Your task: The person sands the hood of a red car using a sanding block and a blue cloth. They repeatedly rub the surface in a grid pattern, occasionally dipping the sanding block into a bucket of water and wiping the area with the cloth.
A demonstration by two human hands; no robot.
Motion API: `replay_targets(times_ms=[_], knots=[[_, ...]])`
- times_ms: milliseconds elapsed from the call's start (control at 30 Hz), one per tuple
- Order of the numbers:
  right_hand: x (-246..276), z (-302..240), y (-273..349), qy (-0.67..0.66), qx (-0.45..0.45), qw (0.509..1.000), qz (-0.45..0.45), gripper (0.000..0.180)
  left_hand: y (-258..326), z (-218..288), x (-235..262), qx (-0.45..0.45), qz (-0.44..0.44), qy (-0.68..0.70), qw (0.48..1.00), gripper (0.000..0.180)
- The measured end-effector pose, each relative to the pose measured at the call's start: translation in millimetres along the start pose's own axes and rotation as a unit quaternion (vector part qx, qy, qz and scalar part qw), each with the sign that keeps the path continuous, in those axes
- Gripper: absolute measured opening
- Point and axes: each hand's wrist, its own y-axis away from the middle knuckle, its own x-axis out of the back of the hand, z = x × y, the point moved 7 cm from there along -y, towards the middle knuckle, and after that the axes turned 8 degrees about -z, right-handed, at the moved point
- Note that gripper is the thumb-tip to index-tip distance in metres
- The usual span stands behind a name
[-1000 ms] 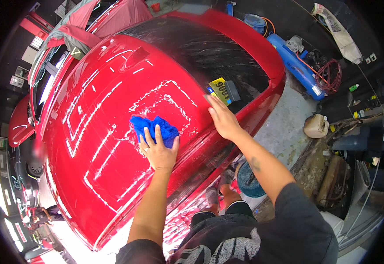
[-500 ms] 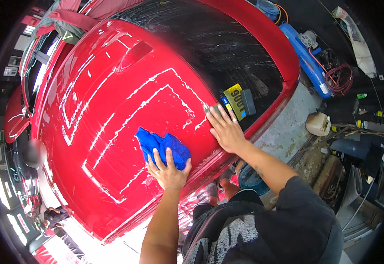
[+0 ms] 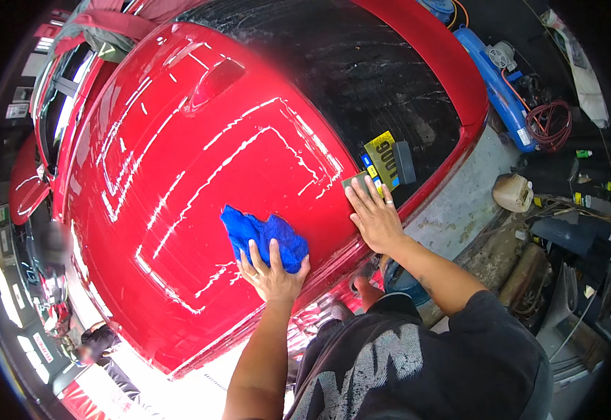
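Observation:
Over a glossy red car panel (image 3: 200,161), marked by bright white reflections, both my hands are at work. My left hand (image 3: 275,278) is closed on a crumpled blue microfiber cloth (image 3: 263,234) that lies on the paint. To its right, my right hand (image 3: 377,218) lies with fingers stretched and pressed down on a small olive-grey piece that looks like sandpaper (image 3: 353,185), at the panel's edge. The fingers partly hide that piece. Just beyond it, a yellow printed packet (image 3: 382,159) and a dark grey block (image 3: 404,162) rest on the car's black, streaked area.
A blue cylindrical tank (image 3: 495,87) and a coiled dark red hose (image 3: 550,126) lie on the right. A dirty whitish jug (image 3: 512,193) stands on the floor beside the car. Another person (image 3: 99,343) is at the lower left.
My right hand and the sandpaper have shifted slightly right, toward the yellow packet. The left hand stays on the cloth with little movement. The whole view has also shifted a little.

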Motion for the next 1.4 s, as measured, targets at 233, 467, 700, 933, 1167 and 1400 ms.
replay_targets(times_ms=[233, 467, 700, 933, 1167, 1400], knots=[[63, 13, -186, -0.002, 0.022, 0.990, 0.139, 0.057, -4, 8, -2, -0.003, -0.013, 0.005, 1.000, 0.099], [10, -1, -39, -0.016, 0.018, 0.999, 0.030, 0.068, -1, -3, 2, 0.004, 0.003, 0.001, 1.000, 0.099], [46, 3, -135, 0.031, 0.051, 0.995, 0.074, 0.059, -1, 1, 2, -0.005, -0.004, 0.001, 1.000, 0.099], [88, -1, -315, 0.020, 0.074, 0.996, 0.053, 0.056, 0, 2, 2, -0.020, -0.005, -0.004, 1.000, 0.099], [116, -3, -388, 0.053, 0.061, 0.996, 0.031, 0.055, -3, 2, -3, -0.031, 0.001, 0.002, 1.000, 0.099], [87, 0, -346, 0.032, 0.081, 0.995, 0.039, 0.055, 2, 0, 2, -0.022, -0.008, -0.010, 1.000, 0.098]])
